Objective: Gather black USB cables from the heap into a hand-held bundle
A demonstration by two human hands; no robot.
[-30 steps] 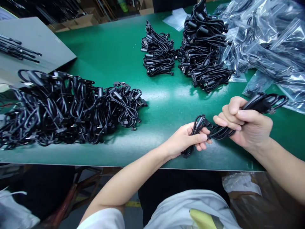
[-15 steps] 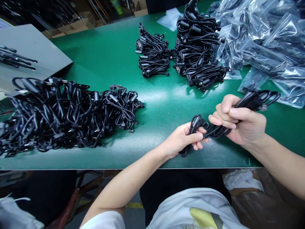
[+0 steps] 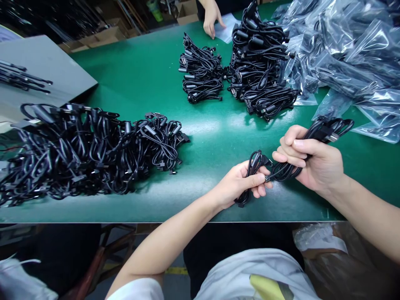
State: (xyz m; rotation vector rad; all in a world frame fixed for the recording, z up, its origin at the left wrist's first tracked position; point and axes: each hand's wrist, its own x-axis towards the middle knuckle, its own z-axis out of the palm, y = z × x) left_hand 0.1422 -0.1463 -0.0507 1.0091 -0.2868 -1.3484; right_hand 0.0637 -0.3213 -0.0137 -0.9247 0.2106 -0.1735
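Note:
My left hand (image 3: 246, 183) is closed round a coiled black cable (image 3: 255, 164) above the front part of the green table (image 3: 206, 175). A small connector end shows at its fingertips. Just to the right, my right hand (image 3: 312, 160) grips a folded bundle of black cable (image 3: 333, 127). One end of that bundle, with a metal plug, sticks out above the fist, and its loops hang out below toward my left hand. The two hands are close together, and the cables nearly meet between them.
A long heap of black cables (image 3: 93, 154) lies on the left, by a grey box (image 3: 53, 62). Two stacks of coiled cables (image 3: 203, 71) (image 3: 262, 62) are at the back. Clear plastic bags (image 3: 350, 54) pile up at the right. Another person's hand (image 3: 212, 18) is at the far edge.
My right hand has shifted slightly left with its cable bundle, turning it a little. My left hand stays put. Another person's hand has appeared at the far edge near a plastic bag.

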